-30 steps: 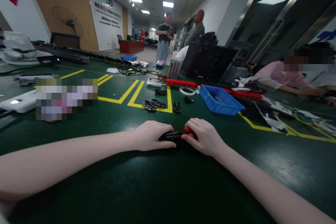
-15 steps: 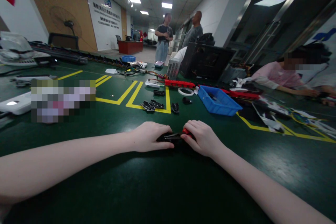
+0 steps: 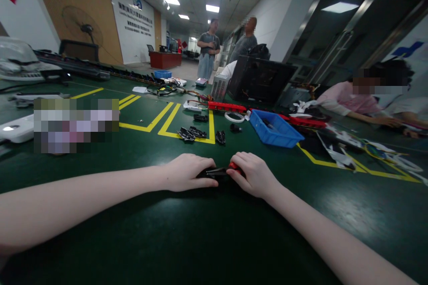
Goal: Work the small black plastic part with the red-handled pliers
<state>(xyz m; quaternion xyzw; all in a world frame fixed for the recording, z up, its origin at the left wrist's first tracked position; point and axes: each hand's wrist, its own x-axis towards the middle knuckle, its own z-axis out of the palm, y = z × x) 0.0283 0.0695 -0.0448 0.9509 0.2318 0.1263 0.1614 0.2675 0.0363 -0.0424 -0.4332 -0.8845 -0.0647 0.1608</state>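
Note:
My left hand (image 3: 190,173) is closed around a black part (image 3: 210,173) just above the green table (image 3: 187,231). Close to its right, my right hand (image 3: 254,173) is closed on a red object (image 3: 235,167), most of it hidden by the fingers. The black part spans the small gap between both hands; whether it joins the red object cannot be made out. Beyond my hands lie several small black parts (image 3: 197,132), some on the yellow tape, and a round black piece (image 3: 236,128).
A blue bin (image 3: 276,129) stands right of the black parts, with a white ring (image 3: 234,117) beside it. Farther back are red strips (image 3: 227,107) and a large black case (image 3: 261,78). Cables and white scraps lie at right, near a seated person (image 3: 351,98). Two people stand behind.
The whole view has shifted slightly, so the table items appear a little farther left. Both hands keep their grasp and stay close together.

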